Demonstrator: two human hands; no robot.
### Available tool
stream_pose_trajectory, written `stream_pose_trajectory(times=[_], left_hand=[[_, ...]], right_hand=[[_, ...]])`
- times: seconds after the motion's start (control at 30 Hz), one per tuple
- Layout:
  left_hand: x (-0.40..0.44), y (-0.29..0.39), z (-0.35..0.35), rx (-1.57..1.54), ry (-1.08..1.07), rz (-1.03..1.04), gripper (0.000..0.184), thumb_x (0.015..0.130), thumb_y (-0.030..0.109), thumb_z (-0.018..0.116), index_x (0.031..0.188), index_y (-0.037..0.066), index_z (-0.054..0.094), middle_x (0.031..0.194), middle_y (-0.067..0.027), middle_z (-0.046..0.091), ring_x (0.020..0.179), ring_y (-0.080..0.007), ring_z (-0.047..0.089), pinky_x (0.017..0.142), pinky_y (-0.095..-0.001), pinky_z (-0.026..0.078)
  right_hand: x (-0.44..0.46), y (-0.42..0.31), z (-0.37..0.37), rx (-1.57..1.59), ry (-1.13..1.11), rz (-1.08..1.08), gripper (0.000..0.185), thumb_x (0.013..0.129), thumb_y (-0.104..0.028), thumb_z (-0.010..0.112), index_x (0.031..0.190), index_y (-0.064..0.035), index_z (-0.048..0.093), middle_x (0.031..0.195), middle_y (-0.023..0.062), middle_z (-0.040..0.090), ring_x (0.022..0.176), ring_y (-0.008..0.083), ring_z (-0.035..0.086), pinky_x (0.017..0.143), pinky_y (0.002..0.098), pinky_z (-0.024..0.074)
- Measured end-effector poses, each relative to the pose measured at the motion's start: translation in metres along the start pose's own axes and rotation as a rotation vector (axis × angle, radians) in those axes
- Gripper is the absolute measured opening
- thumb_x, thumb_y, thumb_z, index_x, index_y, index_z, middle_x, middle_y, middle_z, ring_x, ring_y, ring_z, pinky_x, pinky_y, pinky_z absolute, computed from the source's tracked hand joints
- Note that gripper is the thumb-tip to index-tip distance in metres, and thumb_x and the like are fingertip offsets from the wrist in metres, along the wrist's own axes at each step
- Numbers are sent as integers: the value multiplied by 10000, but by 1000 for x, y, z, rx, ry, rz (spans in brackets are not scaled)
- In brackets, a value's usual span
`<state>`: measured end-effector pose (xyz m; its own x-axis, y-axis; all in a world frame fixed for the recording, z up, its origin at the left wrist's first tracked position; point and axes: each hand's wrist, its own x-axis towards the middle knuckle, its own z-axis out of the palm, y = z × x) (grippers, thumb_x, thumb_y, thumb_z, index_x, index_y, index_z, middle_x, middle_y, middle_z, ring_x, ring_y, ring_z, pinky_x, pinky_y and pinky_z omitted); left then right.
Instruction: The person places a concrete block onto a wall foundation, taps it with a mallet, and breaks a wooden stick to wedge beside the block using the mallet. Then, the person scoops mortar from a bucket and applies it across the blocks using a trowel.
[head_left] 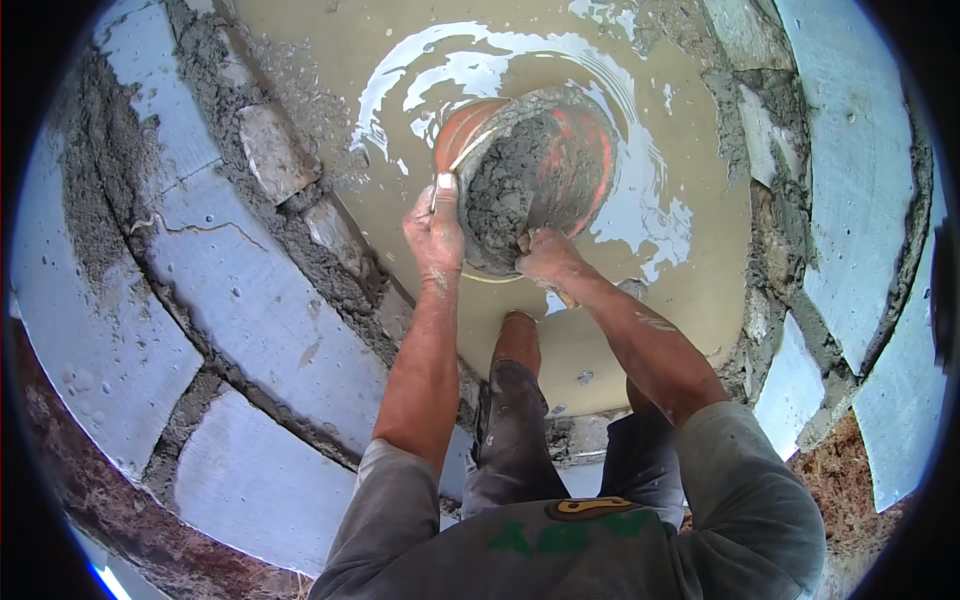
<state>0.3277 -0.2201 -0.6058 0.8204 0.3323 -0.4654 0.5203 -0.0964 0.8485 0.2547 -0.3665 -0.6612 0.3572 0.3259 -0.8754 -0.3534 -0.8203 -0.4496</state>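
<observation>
An orange-red bucket (462, 128) sits tilted in murky water, with grey mortar (495, 175) heaped along its left side and smeared over its inner wall. My left hand (436, 232) is closed on the bucket's left rim, the thumb lying over the edge. At the near rim, my right hand (553, 260) is wrapped round the handle of a trowel (568, 299). The trowel's blade reaches into the mortar, and part of it is hard to tell from the grey mix.
Brown water (660, 310) with bright reflections surrounds the bucket, and my legs (518, 345) stand in it. Curved rows of pale blocks (240, 250) joined by mortar run along the left; more pale blocks (855, 160) line the right. Reddish soil (835, 480) shows beyond them.
</observation>
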Motion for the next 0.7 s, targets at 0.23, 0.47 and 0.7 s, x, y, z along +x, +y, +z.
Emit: stream_pose_trajectory(times=[0.23,0.47,0.7], left_hand=[[12,4,2,71,-4,35,301,905,243,608,960,-46,669,818,3,617,767,-67,510,706,-240,438],[37,16,-11,213,40,-45,349,906,297,594,999,-31,666,856,-15,646,811,-105,542,762,-270,448],[45,10,-53,205,207,15,497,924,312,547,1258,-52,494,1202,-155,566,1099,-198,519,960,-306,379]], right_hand=[[-44,-18,-6,337,81,36,351,739,-235,553,984,10,604,925,195,647,820,311,649,748,361,524],[-58,-8,-13,617,91,56,250,713,-155,630,907,-8,572,690,154,620,561,223,642,513,349,505],[-100,-7,-52,567,146,-94,296,730,-195,652,915,18,562,553,80,564,456,161,578,451,306,479]])
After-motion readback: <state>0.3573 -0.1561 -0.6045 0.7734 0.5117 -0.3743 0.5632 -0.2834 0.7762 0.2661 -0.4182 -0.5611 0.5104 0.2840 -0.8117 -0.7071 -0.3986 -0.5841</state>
